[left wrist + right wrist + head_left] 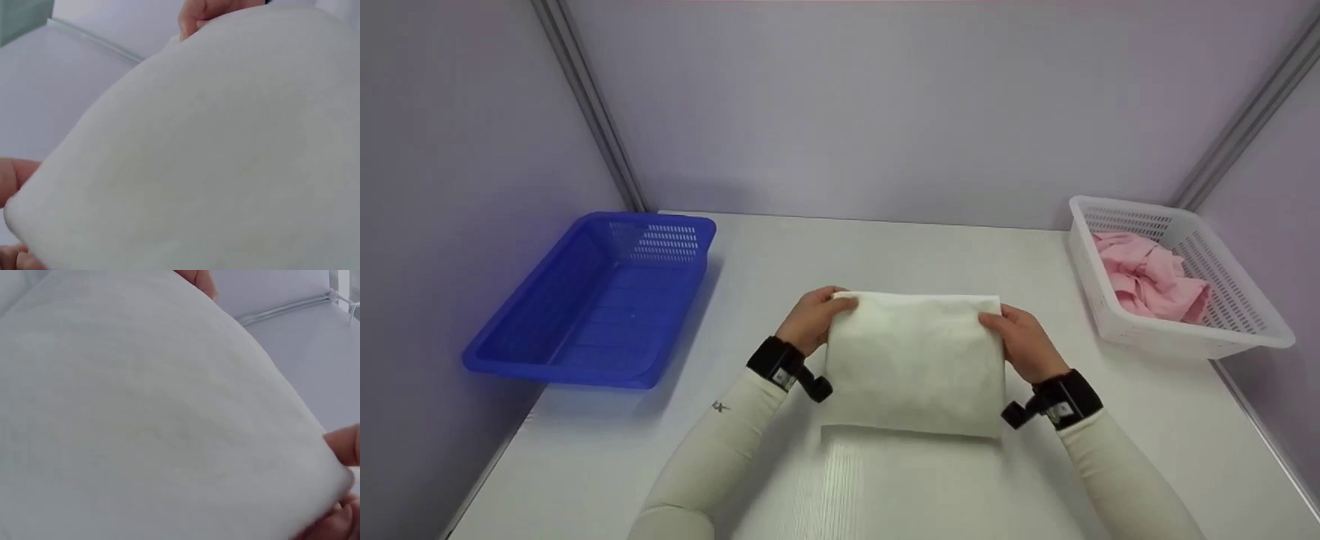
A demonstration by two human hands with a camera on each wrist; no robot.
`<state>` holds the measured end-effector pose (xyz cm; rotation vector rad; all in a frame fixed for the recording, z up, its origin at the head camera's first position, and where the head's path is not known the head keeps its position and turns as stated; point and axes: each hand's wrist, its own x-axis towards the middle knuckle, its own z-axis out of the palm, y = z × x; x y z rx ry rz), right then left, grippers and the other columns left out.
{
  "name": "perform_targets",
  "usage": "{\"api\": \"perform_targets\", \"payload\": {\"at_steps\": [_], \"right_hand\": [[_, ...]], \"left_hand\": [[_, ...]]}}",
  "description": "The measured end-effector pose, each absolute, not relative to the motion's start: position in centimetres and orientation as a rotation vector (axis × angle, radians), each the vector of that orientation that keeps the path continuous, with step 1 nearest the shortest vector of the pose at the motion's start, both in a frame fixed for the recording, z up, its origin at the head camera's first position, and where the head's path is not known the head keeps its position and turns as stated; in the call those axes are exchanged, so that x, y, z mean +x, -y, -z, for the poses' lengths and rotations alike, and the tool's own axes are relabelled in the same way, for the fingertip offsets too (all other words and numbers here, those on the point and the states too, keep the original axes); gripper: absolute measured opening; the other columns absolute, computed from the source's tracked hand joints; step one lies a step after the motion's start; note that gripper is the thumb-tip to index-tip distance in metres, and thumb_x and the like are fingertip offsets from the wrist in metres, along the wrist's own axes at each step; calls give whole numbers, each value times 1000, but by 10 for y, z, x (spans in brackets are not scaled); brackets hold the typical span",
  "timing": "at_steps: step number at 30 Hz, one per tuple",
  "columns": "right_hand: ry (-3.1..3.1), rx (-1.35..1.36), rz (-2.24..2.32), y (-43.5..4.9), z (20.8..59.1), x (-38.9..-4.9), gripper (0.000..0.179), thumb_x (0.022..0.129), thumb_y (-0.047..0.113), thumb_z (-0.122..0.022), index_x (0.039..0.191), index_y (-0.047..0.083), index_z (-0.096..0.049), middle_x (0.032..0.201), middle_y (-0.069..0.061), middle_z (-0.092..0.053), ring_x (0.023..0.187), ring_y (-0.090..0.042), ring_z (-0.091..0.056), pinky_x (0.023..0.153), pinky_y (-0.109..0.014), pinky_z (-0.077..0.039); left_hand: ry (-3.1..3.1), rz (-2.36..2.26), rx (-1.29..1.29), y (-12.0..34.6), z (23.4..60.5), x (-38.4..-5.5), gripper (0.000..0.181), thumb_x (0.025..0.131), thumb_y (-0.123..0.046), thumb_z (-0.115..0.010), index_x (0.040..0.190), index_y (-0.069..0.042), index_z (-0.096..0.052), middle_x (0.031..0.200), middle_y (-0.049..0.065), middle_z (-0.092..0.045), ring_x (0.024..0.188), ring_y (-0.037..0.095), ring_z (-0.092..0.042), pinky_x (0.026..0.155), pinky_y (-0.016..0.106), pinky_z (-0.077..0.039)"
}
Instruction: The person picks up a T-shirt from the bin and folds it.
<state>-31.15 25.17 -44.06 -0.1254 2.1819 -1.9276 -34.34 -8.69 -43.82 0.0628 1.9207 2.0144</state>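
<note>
A folded white cloth hangs between the two hands over the middle of the white table, its upper edge pulled nearly straight. My left hand pinches its upper left corner, thumb on the near face and fingers behind. At the upper right corner my right hand pinches it the same way. The cloth fills most of the left wrist view, with the left fingers at the left edge. In the right wrist view the cloth covers most of the picture, and the right thumb lies against its corner.
On the left of the table stands a blue plastic basket with nothing visible in it. A white basket at the right holds crumpled pink cloth. Pale partition walls with metal posts enclose the table at the back and sides.
</note>
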Motion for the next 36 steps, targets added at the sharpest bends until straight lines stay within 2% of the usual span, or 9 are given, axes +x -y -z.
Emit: {"api": "perform_targets", "payload": {"at_steps": [4, 9, 13, 23, 25, 28, 31, 34, 36], "right_hand": [[-2240, 36, 1906, -245, 462, -345, 48, 105, 33, -51, 136, -4, -53, 95, 2, -65, 83, -11, -64, 73, -28, -55], [-2251, 148, 1856, -245, 487, -370, 46, 106, 34, -49, 132, -2, -55, 92, 2, -64, 81, -12, -63, 73, -28, -53], [-2198, 226, 1854, -243, 503, -378, 44, 106, 34, -47, 132, -2, -54, 91, 1, -62, 79, -13, -62, 72, -29, -53], [-2209, 380, 1789, -240, 519, -381, 40, 107, 32, -45, 129, 0, -55, 87, -1, -59, 76, -15, -59, 71, -32, -51], [-2207, 389, 1782, -241, 519, -381, 42, 107, 31, -44, 133, -1, -53, 93, -2, -60, 79, -16, -59, 74, -32, -51], [-2198, 407, 1772, -242, 517, -382, 48, 107, 28, -44, 145, -1, -43, 120, -12, -59, 95, -19, -59, 84, -33, -49], [-2211, 434, 1814, -243, 510, -379, 54, 107, 24, -43, 152, -2, -31, 143, -20, -45, 116, -26, -53, 95, -36, -46], [-2347, 403, 1846, -242, 499, -366, 55, 105, 21, -44, 152, -2, -27, 151, -24, -37, 131, -32, -45, 104, -40, -41], [-2485, 278, 1797, -239, 491, -351, 56, 105, 21, -44, 153, -1, -24, 154, -25, -32, 140, -36, -37, 110, -46, -36]], "left_hand": [[-1836, -2126, -171, 77, 456, -370, 45, 93, -22, -71, 133, -8, -54, 127, 11, -61, 104, 24, -64, 82, 35, -56], [-1797, -2125, -277, 71, 478, -390, 64, 91, -1, -66, 149, -8, -40, 141, 15, -53, 116, 29, -61, 94, 42, -52], [-1910, -2057, -293, 68, 492, -398, 60, 92, 4, -62, 148, -6, -43, 142, 18, -54, 117, 31, -60, 94, 43, -52], [-2223, -1859, -354, 64, 507, -404, 41, 94, -9, -65, 135, -6, -57, 134, 17, -59, 119, 32, -58, 96, 42, -49], [-2293, -1827, -356, 64, 508, -404, 38, 95, -11, -65, 131, -5, -59, 131, 18, -61, 116, 32, -59, 95, 41, -49], [-2387, -1789, -357, 66, 507, -404, 36, 95, -13, -64, 130, -2, -58, 127, 19, -61, 113, 32, -60, 94, 41, -50], [-2399, -1824, -355, 72, 503, -402, 40, 99, -15, -57, 135, 0, -51, 126, 21, -62, 109, 34, -63, 91, 40, -50], [-2429, -1832, -291, 81, 497, -393, 44, 103, -17, -50, 141, 1, -43, 132, 24, -56, 114, 35, -60, 92, 40, -49], [-2482, -1785, -182, 83, 492, -381, 46, 103, -17, -48, 145, 1, -39, 140, 26, -49, 124, 37, -54, 99, 43, -46]]}}
